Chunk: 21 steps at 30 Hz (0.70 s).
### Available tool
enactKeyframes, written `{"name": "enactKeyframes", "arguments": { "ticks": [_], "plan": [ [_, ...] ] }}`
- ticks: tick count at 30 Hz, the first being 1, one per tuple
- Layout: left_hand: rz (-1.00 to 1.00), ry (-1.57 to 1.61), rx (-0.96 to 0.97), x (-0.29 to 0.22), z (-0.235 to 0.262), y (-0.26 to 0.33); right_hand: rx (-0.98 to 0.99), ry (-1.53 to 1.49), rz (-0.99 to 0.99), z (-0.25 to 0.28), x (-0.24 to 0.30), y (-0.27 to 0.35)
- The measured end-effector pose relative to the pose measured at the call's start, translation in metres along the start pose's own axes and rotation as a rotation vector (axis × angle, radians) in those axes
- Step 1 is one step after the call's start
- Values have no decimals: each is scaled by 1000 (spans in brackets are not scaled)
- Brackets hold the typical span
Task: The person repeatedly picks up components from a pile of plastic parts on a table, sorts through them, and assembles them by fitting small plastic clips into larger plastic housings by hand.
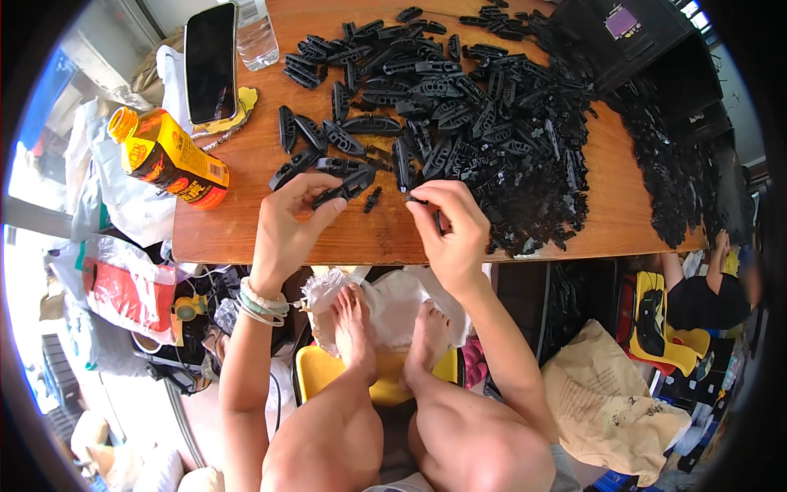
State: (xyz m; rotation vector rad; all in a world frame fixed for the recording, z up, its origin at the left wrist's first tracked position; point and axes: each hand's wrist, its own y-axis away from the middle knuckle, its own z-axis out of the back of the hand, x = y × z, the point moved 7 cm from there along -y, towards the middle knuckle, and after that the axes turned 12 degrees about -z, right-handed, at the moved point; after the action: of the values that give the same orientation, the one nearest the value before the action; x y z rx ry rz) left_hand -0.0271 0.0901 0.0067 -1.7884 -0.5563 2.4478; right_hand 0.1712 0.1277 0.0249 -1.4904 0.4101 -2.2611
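Between the fingers of my left hand (288, 225) is a long black plastic part (346, 188), held tilted above the table's near edge. My right hand (452, 230) pinches a small dark piece (416, 198), mostly covered by the fingertips. On the wood between the hands lies another small black piece (373, 199). Beyond them spreads a heap of long black plastic parts (443, 90), and a pile of smaller black pieces (537, 197) sits to the right of my right hand.
The wooden table (221, 234) carries an orange-capped bottle (176, 156), a phone (211, 66) and a clear cup (257, 37) at left. A black bin (631, 41) stands far right. Below are a yellow stool (320, 377), a brown sack (602, 402) and another person (709, 291).
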Motion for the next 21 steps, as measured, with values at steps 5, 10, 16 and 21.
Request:
{"name": "enactKeyframes", "arguments": {
  "ticks": [5, 10, 16, 21],
  "plan": [
    [274, 400, -2, 8, -8, 11, 100, -466, -356, 7, -15, 10],
    [296, 495, 11, 1, -21, 24, 146, -663, -539, 10, -16, 19],
    [292, 543, 83, -14, -35, 33, 115, -721, -491, 20, -8, 29],
    [320, 567, 156, -23, -42, 37, 145, -504, -272, 14, 18, 22]
  ]
}}
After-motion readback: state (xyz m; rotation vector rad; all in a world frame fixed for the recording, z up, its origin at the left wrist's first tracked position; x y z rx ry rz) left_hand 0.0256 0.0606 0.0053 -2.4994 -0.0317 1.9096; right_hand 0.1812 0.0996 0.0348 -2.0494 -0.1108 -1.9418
